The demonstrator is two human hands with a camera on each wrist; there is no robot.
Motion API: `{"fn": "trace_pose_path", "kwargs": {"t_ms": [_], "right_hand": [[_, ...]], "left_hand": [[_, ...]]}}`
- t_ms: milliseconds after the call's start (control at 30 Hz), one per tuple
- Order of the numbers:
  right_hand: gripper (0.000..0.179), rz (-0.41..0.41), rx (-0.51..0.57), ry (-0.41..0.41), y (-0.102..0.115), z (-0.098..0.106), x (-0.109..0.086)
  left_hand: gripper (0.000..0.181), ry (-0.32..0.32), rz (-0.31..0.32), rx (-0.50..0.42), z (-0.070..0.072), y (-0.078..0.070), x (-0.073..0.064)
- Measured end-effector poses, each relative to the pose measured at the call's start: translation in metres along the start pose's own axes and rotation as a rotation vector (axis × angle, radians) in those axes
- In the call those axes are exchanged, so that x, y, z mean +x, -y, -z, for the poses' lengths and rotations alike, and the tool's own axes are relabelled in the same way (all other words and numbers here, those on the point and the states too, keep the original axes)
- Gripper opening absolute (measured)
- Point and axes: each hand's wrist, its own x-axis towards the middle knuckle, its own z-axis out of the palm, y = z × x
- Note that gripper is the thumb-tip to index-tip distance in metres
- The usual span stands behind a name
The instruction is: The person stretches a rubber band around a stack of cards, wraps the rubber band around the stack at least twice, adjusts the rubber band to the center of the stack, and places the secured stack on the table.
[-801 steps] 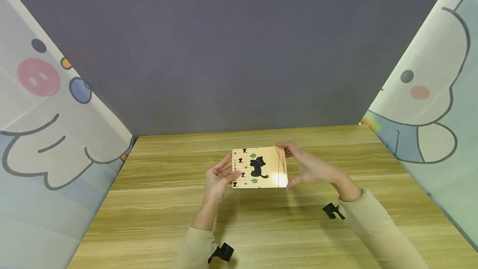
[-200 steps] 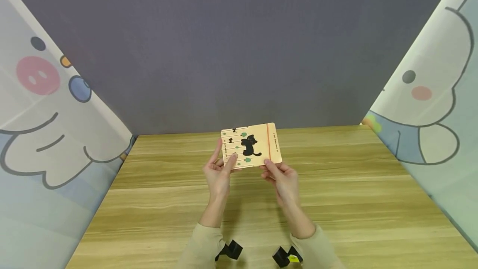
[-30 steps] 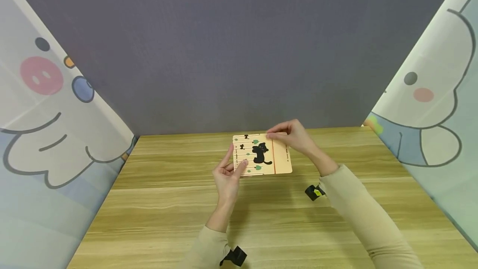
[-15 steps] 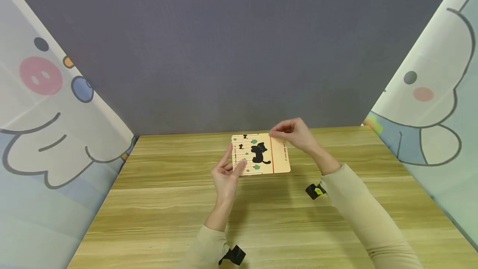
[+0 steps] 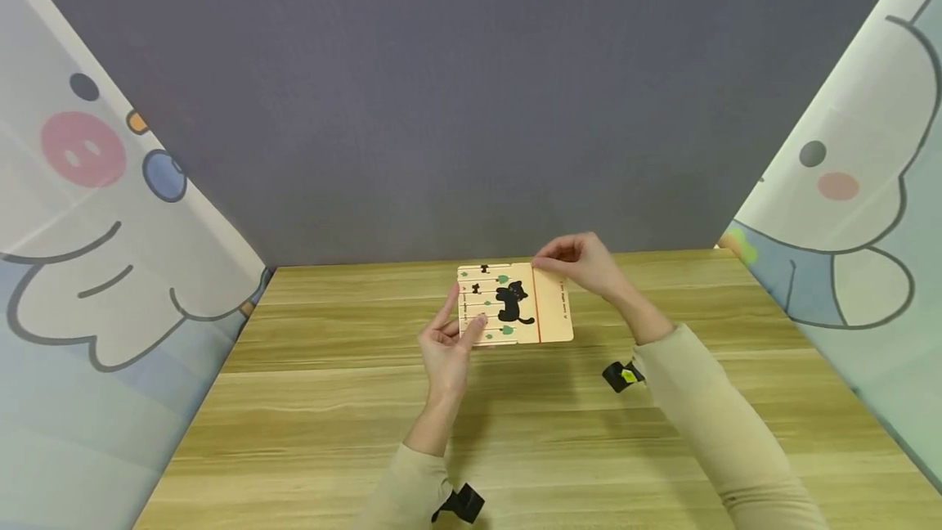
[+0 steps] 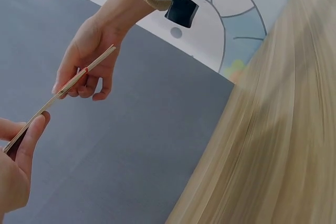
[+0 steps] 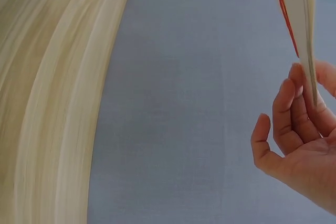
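A cream notebook (image 5: 518, 301) with a black cat on its cover is held flat-side up above the table, in the head view. A red elastic band (image 5: 536, 305) runs across its right part. My left hand (image 5: 447, 354) grips the notebook's left end, thumb on the cover and fingers underneath. At the far edge, my right hand (image 5: 581, 262) pinches with thumb and index finger where the band crosses. In the left wrist view the notebook (image 6: 58, 95) shows edge-on between both hands. The right wrist view shows the band (image 7: 286, 17) reaching down to the right fingertips.
A wood-grain table (image 5: 331, 399) lies below the hands. Behind it stands a grey panel (image 5: 471, 105). Cartoon-printed curtains (image 5: 96, 268) flank both sides. Black wrist-camera mounts (image 5: 464, 503) hang by the sleeves.
Several seconds ago both hands held the notebook by its near side. Since then the right hand has gone to the far edge. Over the last second it has shifted slightly right, to the band.
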Motion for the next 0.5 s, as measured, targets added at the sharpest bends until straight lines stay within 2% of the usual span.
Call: {"fn": "trace_pose_path", "kwargs": {"t_ms": [167,300,500], "right_hand": [[0.017,-0.037,0.000,0.015,0.010,-0.003,-0.003],[0.015,-0.002,0.000,0.009,0.020,-0.007,-0.006],[0.018,-0.008,0.016,0.016,0.006,-0.012,0.001]], "left_hand": [[0.057,0.003,0.005,-0.014,0.001,0.001,-0.001],[0.056,-0.001,0.001,-0.019,-0.001,0.002,-0.002],[0.055,0.019,-0.036,-0.009,-0.006,0.001,-0.006]]}}
